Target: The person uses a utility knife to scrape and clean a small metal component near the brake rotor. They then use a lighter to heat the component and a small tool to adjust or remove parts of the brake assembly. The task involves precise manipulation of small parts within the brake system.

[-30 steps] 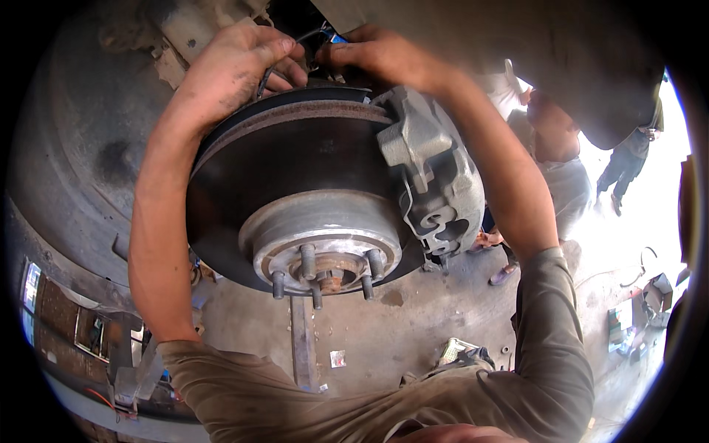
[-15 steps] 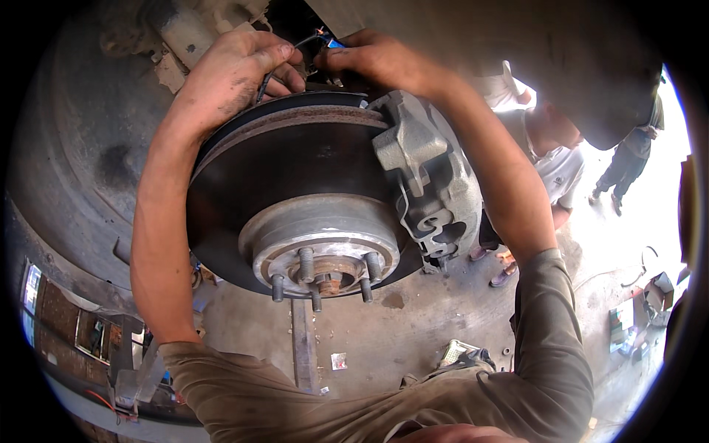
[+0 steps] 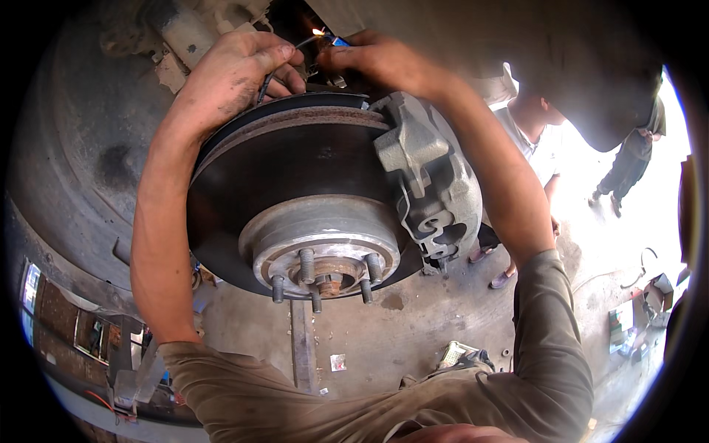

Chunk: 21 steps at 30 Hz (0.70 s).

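Above the brake disc (image 3: 295, 166), my left hand (image 3: 247, 70) pinches a thin dark cable (image 3: 264, 87) between thumb and fingers. The cable's end runs right toward my right hand (image 3: 377, 60), which is closed around a blue lighter (image 3: 340, 42). A small flame (image 3: 318, 32) burns at the cable's end, just left of the lighter. The fingers of my right hand are partly in shadow. A grey brake caliper (image 3: 432, 159) straddles the disc on the right, below my right forearm. The hub with several wheel studs (image 3: 306, 266) faces me.
The wheel-arch liner (image 3: 81, 140) curves round on the left. At the right stand a person in a white shirt (image 3: 528, 136) and, farther off, another person (image 3: 628, 166). Boxes (image 3: 657, 295) lie on the floor at right, and a metal beam (image 3: 303, 343) runs below the hub.
The flame at the cable's end has become larger and brighter. My hands have barely moved. The person in white has turned and shifted left.
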Each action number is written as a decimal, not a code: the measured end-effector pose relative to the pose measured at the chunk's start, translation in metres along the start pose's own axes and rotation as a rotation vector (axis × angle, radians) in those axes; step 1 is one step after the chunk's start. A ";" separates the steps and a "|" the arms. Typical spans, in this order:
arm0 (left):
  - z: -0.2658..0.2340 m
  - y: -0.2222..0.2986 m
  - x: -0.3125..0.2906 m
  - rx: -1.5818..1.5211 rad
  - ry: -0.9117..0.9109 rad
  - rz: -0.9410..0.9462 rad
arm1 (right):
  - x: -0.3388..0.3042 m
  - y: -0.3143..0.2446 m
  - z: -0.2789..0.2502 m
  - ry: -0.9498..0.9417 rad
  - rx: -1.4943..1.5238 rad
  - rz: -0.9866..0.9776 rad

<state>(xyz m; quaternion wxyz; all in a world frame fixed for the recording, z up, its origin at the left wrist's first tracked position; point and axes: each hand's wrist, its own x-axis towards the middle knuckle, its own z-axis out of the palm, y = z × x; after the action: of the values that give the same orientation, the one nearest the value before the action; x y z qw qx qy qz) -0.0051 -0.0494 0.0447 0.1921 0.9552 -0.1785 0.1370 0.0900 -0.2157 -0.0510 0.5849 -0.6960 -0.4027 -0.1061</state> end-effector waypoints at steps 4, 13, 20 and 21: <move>0.000 0.001 0.000 0.008 0.001 0.000 | 0.003 0.004 -0.001 0.001 0.016 0.009; 0.001 -0.001 -0.001 -0.016 -0.001 -0.004 | 0.000 0.003 0.000 -0.011 0.055 -0.015; 0.000 0.001 -0.001 0.005 -0.004 0.000 | 0.008 0.010 0.003 0.021 0.029 -0.009; -0.001 0.001 -0.001 0.003 -0.007 -0.007 | 0.005 0.008 0.001 0.051 -0.031 -0.002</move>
<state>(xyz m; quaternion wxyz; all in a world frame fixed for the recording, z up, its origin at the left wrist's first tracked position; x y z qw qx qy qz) -0.0070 -0.0500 0.0453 0.1908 0.9565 -0.1758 0.1334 0.0987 -0.2128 -0.0542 0.5841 -0.7016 -0.3868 -0.1306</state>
